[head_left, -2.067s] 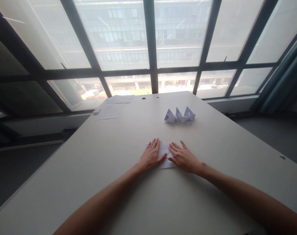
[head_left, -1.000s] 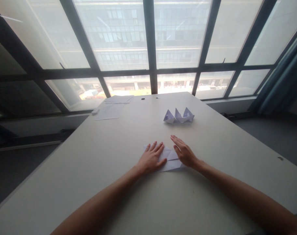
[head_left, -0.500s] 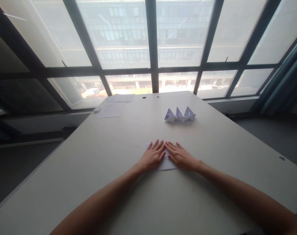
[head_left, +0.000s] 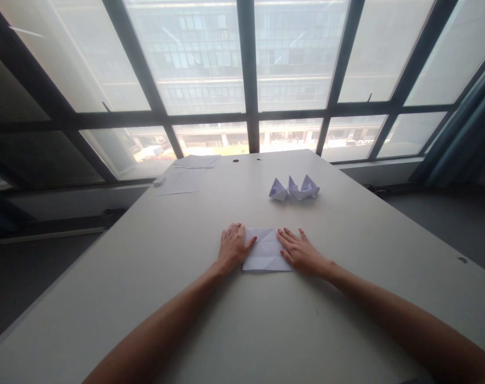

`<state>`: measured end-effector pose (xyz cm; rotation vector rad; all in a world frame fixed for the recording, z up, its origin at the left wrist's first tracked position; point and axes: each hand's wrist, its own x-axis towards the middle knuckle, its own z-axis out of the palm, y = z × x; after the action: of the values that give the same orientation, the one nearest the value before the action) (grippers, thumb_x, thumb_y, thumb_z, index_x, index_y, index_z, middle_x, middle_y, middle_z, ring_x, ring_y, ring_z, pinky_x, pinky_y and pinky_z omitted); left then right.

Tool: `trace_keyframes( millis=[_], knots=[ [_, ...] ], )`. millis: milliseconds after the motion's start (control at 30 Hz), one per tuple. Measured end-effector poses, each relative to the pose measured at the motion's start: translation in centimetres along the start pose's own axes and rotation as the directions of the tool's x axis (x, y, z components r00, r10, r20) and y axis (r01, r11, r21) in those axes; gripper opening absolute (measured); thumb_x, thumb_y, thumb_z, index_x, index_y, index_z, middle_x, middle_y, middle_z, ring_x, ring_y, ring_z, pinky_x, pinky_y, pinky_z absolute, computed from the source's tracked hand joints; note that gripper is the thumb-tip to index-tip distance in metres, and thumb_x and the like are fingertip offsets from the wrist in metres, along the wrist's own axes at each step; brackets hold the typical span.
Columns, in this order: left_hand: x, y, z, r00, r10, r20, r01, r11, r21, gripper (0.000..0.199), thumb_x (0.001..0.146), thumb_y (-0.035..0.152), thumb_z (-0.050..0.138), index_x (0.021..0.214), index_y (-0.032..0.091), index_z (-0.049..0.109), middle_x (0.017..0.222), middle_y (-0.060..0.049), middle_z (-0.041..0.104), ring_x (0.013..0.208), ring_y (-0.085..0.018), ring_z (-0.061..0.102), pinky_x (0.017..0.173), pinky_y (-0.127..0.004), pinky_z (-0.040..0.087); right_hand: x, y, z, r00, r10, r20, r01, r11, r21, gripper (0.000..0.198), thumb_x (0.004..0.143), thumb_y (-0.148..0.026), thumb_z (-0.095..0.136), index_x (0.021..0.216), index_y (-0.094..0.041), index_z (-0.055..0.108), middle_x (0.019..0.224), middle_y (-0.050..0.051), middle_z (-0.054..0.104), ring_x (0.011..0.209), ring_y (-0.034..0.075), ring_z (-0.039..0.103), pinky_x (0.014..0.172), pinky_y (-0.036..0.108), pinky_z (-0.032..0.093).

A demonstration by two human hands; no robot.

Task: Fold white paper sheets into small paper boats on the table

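A creased sheet of white paper (head_left: 265, 249) lies flat on the table between my two hands, with a fold line running across its lower part. My left hand (head_left: 233, 247) rests at the paper's left edge, its thumb stretched over the sheet and its fingers pointing away from me. On the right side, my right hand (head_left: 300, 249) lies flat with spread fingers, the fingertips on the paper's right edge. Part of each side edge is hidden under the hands.
Beyond my right hand stand folded paper boats (head_left: 294, 189) in a row. Loose paper sheets (head_left: 178, 181) lie at the far left of the white table (head_left: 166, 240), beside a small white object (head_left: 159, 182). Tall windows (head_left: 202, 58) rise behind the far edge.
My hands were close together over the middle of the paper; they have slid apart to its sides, the left hand moving left. More of the creased sheet now shows.
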<state>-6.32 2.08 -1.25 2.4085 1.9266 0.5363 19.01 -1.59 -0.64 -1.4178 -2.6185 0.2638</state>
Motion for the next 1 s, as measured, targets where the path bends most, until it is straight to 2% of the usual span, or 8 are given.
trace_keyframes(
  millis=[133,267,433,533,667,733,833,1000],
  knots=[
    [0.1,0.4,-0.4,1.000,0.019,-0.011,-0.020,0.996,-0.081,0.043,0.088,0.050,0.056,0.118,0.018,0.057,0.130,-0.014,0.056,0.124,-0.029,0.048,0.112,-0.049,0.026,0.0,0.0,0.0,1.000,0.000,0.001,0.000,1.000,0.006,0.059,0.100,-0.041,0.024,0.154,-0.015,0.020,0.160,0.009,0.017,0.148,0.025,0.011,0.117,0.057,0.002],
    [0.1,0.5,-0.6,1.000,0.019,-0.017,-0.023,0.972,-0.235,0.041,0.085,0.039,0.063,0.120,0.021,0.053,0.121,-0.010,0.063,0.115,-0.027,0.057,0.108,-0.045,0.036,0.1,0.0,-0.1,1.000,-0.002,0.009,0.002,1.000,0.012,0.060,0.100,-0.041,0.024,0.154,-0.016,0.019,0.160,0.009,0.017,0.148,0.026,0.012,0.117,0.058,0.003],
    [-0.3,1.2,-0.9,0.989,0.130,-0.075,-0.150,0.865,-0.478,0.040,0.089,0.025,0.053,0.128,0.023,0.048,0.122,-0.006,0.066,0.111,-0.021,0.063,0.098,-0.035,0.048,0.1,0.1,-0.1,1.000,-0.005,0.004,0.005,1.000,0.020,0.060,0.100,-0.041,0.024,0.154,-0.016,0.019,0.160,0.010,0.018,0.148,0.026,0.013,0.116,0.058,0.003],
    [-0.8,2.1,-1.3,0.943,0.328,-0.054,-0.308,0.802,-0.512,0.034,0.095,0.023,0.040,0.125,0.023,0.055,0.130,-0.005,0.063,0.121,-0.020,0.058,0.106,-0.037,0.044,0.0,0.1,-0.1,1.000,-0.005,0.001,0.005,1.000,0.020,0.060,0.100,-0.041,0.024,0.154,-0.016,0.019,0.160,0.009,0.017,0.148,0.025,0.012,0.116,0.058,0.003],
    [-1.6,3.0,-2.2,0.817,0.572,0.074,-0.478,0.744,-0.466,0.033,0.097,0.030,0.040,0.121,0.024,0.064,0.142,-0.002,0.053,0.135,-0.018,0.044,0.115,-0.036,0.035,0.1,0.0,-0.1,1.000,-0.005,0.003,0.005,1.000,0.017,0.060,0.101,-0.042,0.023,0.154,-0.016,0.018,0.160,0.009,0.017,0.148,0.024,0.011,0.116,0.058,0.004],
    [-1.9,3.1,-2.6,0.787,0.603,0.127,-0.500,0.745,-0.442,0.034,0.098,0.036,0.041,0.121,0.026,0.065,0.142,-0.001,0.052,0.137,-0.018,0.042,0.117,-0.034,0.032,0.1,0.0,-0.1,1.000,-0.004,0.003,0.004,1.000,0.014,0.060,0.100,-0.042,0.023,0.154,-0.015,0.019,0.160,0.009,0.017,0.148,0.025,0.012,0.116,0.058,0.004],
    [-1.9,3.1,-2.8,0.796,0.589,0.141,-0.480,0.755,-0.446,0.038,0.100,0.037,0.036,0.119,0.027,0.067,0.139,0.001,0.056,0.134,-0.017,0.045,0.116,-0.033,0.033,0.1,0.0,-0.2,1.000,-0.002,0.007,0.002,1.000,0.012,0.060,0.100,-0.041,0.024,0.154,-0.015,0.019,0.160,0.009,0.017,0.148,0.025,0.012,0.116,0.058,0.005],
    [-1.3,2.6,-1.8,0.764,0.641,0.064,-0.534,0.685,-0.495,0.034,0.099,0.036,0.043,0.109,0.024,0.073,0.129,-0.002,0.064,0.128,-0.019,0.053,0.111,-0.033,0.040,0.0,-0.1,-0.3,1.000,-0.003,0.015,0.003,1.000,0.029,0.060,0.100,-0.041,0.024,0.154,-0.015,0.020,0.160,0.009,0.017,0.148,0.025,0.012,0.116,0.059,0.003]
  ],
)
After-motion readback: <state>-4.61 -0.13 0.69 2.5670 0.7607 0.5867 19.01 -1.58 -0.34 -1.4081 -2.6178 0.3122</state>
